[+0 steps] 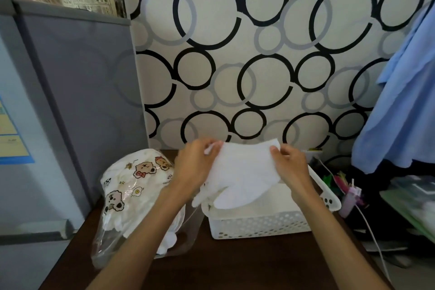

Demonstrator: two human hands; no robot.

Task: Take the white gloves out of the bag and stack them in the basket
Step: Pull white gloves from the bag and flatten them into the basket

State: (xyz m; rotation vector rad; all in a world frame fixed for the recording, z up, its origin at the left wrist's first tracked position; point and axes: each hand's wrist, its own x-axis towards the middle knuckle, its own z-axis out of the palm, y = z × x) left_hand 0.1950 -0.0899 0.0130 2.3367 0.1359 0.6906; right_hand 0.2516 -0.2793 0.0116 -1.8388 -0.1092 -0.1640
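A white glove (242, 172) hangs spread in the air over the white perforated basket (259, 225). Its cuff is up and its fingers droop toward the basket's left rim. My left hand (193, 165) pinches the cuff's left corner. My right hand (290, 163) pinches the right corner. To the left, the clear plastic bag (131, 198) printed with cartoon bears lies on the dark wooden table (235, 266), with several white gloves inside and one poking out of its mouth near my left forearm.
A grey cabinet (77, 101) stands at the left against the circle-patterned wall. Blue cloth (400, 101) hangs at the right above cluttered items and a white cable (374, 233) beside the basket.
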